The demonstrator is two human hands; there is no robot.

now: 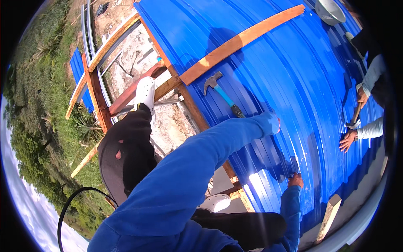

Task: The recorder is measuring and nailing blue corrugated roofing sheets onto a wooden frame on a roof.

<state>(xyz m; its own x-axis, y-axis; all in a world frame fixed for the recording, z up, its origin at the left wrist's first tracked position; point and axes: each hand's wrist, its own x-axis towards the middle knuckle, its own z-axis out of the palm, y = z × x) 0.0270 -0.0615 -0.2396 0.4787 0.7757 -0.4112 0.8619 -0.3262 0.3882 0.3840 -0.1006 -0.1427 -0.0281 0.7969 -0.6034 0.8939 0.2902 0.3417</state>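
Blue ribbed metal roofing sheets spread beneath both arms. My left hand reaches across the sheet; the blue sleeve hides nearly all of it, so its fingers do not show. Lower down, my right hand rests on a rib with its fingers curled together. Whatever it may pinch is too small to make out. Beside my left forearm lies a claw hammer with a teal and black handle, its head toward the wooden edge beam.
A wooden plank lies across the sheets. At right, a co-worker's hand grips another hammer, and the other hand presses the sheet. A bucket stands at top right. Open framing with a drop below lies left.
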